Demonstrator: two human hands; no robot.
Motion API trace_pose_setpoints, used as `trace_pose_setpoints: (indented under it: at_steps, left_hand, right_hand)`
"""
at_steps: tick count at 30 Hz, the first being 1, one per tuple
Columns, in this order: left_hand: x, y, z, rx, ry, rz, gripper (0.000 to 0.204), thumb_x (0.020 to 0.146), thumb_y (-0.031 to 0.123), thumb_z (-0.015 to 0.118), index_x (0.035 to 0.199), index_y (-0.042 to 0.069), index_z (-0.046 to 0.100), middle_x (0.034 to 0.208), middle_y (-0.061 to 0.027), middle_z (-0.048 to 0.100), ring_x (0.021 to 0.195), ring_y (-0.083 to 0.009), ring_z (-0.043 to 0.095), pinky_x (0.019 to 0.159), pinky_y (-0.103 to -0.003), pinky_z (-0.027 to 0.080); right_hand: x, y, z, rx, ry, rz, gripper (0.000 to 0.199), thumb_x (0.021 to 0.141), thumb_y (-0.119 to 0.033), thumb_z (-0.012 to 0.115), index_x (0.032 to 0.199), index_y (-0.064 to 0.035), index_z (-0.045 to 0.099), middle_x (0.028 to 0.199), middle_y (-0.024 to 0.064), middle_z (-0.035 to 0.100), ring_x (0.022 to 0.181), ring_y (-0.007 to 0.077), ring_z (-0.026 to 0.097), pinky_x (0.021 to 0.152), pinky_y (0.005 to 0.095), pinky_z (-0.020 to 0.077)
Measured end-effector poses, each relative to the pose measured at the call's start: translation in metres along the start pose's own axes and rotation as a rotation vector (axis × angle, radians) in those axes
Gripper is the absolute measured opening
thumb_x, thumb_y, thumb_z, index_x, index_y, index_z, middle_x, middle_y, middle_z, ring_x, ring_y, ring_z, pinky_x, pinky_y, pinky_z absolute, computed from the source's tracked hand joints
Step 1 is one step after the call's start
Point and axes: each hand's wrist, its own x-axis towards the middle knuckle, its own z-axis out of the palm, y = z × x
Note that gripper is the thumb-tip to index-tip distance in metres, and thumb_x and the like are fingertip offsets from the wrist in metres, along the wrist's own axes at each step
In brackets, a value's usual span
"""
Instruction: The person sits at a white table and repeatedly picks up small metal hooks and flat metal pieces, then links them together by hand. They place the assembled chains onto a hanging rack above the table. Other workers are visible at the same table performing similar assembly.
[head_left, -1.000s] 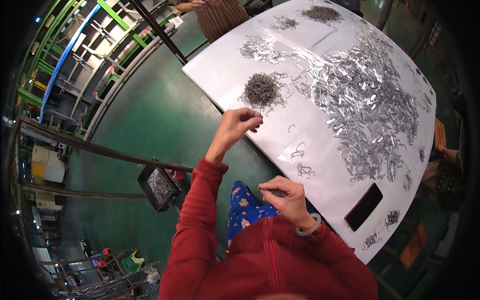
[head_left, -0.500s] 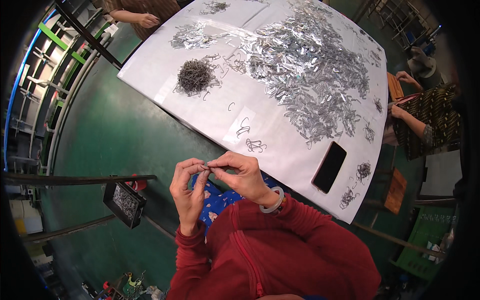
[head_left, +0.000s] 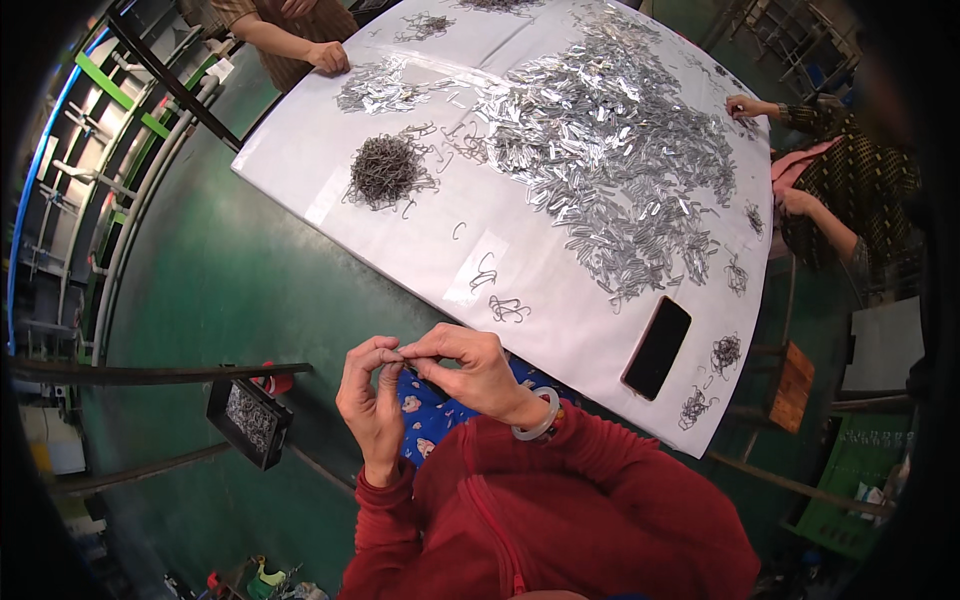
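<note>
My left hand point(head_left: 371, 408) and my right hand point(head_left: 468, 372) meet in front of my lap, just off the table's near edge. Both are closed, thumbs and fingertips pinched together at one spot. Whatever lies between them is too small and too hidden to name. Closest to them on the white-covered table point(head_left: 560, 345) are a few bent wire hooks point(head_left: 508, 309) and a pair of hooks point(head_left: 484, 273) by a patch of clear tape. Farther left sits a dark heap of wire hooks point(head_left: 385, 172). A broad pile of flat silver metal pieces point(head_left: 600, 150) spreads over the middle.
A black phone point(head_left: 657, 348) lies near the front right, with small hook clusters point(head_left: 726, 352) along the right edge. One co-worker's hand point(head_left: 328, 58) is at the far left, another's point(head_left: 745, 107) at the right edge. A black crate point(head_left: 250, 422) of small metal parts stands lower left.
My pinched hands have shifted slightly left and down, still together. The far-left co-worker's hand has come to the table by the smaller silver pile; the right co-worker's hand has reached onto the table's edge.
</note>
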Motion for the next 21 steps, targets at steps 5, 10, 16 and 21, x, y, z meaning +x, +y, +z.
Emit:
trace_pose_setpoints:
  at_steps: [5,10,16,21]
  left_hand:
    - [-0.004,0.002,0.004,-0.149,0.058,-0.057,0.004,0.088,-0.002,0.058,0.091,-0.002,0.058,0.092,-0.0129,0.064,0.089,-0.0187,0.061,0.082,-0.03,0.049]
    - [0.0,0.001,-0.001,-0.174,0.027,0.016,0.003,0.088,-0.003,0.056,0.091,-0.003,0.056,0.091,-0.0134,0.064,0.088,-0.0197,0.061,0.082,-0.032,0.049]
    - [0.004,-0.004,-0.005,-0.147,-0.052,-0.003,0.005,0.088,-0.005,0.055,0.091,-0.002,0.056,0.09,-0.0127,0.064,0.087,-0.0182,0.061,0.081,-0.03,0.05]
    - [0.003,-0.01,-0.008,-0.118,-0.071,-0.017,0.008,0.088,-0.006,0.053,0.094,-0.002,0.056,0.093,-0.0122,0.063,0.088,-0.0179,0.061,0.082,-0.03,0.049]
  right_hand:
    - [0.006,-0.003,-0.015,-0.123,-0.058,-0.084,0.025,0.075,0.006,0.068,0.099,-0.0009,0.069,0.09,0.0094,0.068,0.077,0.0153,0.064,0.068,0.0264,0.0516]
    - [0.052,0.021,-0.127,-0.645,0.008,-0.064,0.016,0.08,-0.004,0.064,0.094,-0.0054,0.071,0.084,0.0121,0.067,0.066,0.0218,0.063,0.061,0.03,0.0498]
    - [0.076,0.084,-0.204,-1.336,-0.205,-0.016,0.013,0.073,-0.001,0.059,0.083,0.0012,0.067,0.091,0.0158,0.056,0.096,0.0326,0.052,0.078,0.0404,0.0471]
    - [0.075,0.103,-0.206,-1.452,-0.142,-0.163,0.004,0.073,-0.002,0.059,0.075,-0.0004,0.062,0.089,0.0123,0.054,0.092,0.0303,0.051,0.075,0.0393,0.0462]
